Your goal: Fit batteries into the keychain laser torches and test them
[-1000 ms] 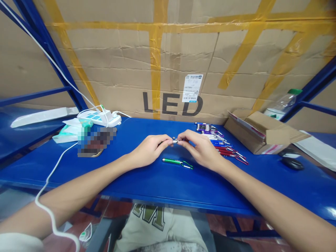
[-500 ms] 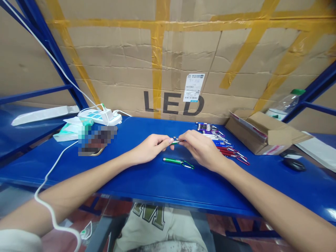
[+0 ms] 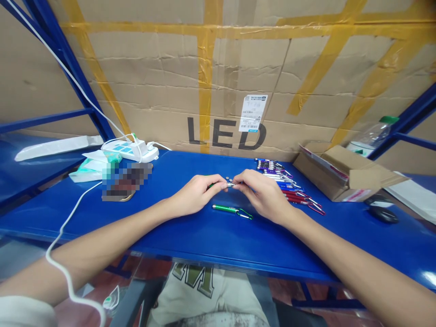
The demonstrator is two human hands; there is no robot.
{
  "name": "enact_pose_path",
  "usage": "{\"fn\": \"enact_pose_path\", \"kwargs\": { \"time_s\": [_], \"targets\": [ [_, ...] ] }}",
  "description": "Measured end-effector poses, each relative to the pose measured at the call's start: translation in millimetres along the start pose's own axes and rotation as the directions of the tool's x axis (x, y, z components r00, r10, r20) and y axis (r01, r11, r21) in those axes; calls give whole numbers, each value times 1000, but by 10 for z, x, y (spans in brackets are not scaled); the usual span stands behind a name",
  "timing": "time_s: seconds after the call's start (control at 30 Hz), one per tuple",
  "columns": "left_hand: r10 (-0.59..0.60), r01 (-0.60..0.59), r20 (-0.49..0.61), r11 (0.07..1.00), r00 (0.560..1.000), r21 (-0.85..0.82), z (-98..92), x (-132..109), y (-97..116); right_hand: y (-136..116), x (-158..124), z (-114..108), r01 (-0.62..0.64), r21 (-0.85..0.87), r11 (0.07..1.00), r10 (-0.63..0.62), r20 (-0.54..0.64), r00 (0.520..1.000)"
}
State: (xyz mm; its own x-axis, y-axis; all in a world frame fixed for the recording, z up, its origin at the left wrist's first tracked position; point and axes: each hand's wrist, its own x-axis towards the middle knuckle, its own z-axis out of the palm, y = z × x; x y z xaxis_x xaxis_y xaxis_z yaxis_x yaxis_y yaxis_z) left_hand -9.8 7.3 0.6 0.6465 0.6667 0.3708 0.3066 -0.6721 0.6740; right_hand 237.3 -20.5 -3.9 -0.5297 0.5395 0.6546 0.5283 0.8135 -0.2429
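My left hand [image 3: 196, 195] is closed round a small green keychain flashlight, mostly hidden by the fingers. Its silver end [image 3: 230, 185] shows between my two hands. My right hand [image 3: 262, 193] pinches that silver end with thumb and fingertips. Just beyond the fingertips, small round discs [image 3: 227, 178] like button cells lie on the table. A second green keychain flashlight [image 3: 225, 209] with a green carabiner [image 3: 245, 213] lies in front of my hands, apart from both.
Purple, silver, blue and red keychain flashlights [image 3: 294, 196] lie in rows beyond my right hand. An open cardboard box [image 3: 335, 172] and a black mouse [image 3: 383, 214] are at the right. A phone [image 3: 127, 181], a tissue pack [image 3: 91, 168] and a power strip [image 3: 148, 153] occupy the left.
More of the flashlight's silver end shows between my fingertips, and its green part there is now covered by my left hand. Both hands stay in nearly the same place.
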Motion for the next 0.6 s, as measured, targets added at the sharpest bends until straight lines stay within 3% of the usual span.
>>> {"fn": "enact_pose_path", "kwargs": {
  "time_s": [0.27,0.47,0.6],
  "targets": [
    [-72,90,133,988,988,-128,-53,33,12,29,-12,-4,53,-15,998,-53,9,999],
    [-49,52,44,996,998,-75,-5,14,-19,1,-10,13,-22,24,999,22,-5,1000],
    [56,-54,-22,996,998,73,7,-12,-17,-32,9,20,-86,94,992,90,-38,995]
  ]
}}
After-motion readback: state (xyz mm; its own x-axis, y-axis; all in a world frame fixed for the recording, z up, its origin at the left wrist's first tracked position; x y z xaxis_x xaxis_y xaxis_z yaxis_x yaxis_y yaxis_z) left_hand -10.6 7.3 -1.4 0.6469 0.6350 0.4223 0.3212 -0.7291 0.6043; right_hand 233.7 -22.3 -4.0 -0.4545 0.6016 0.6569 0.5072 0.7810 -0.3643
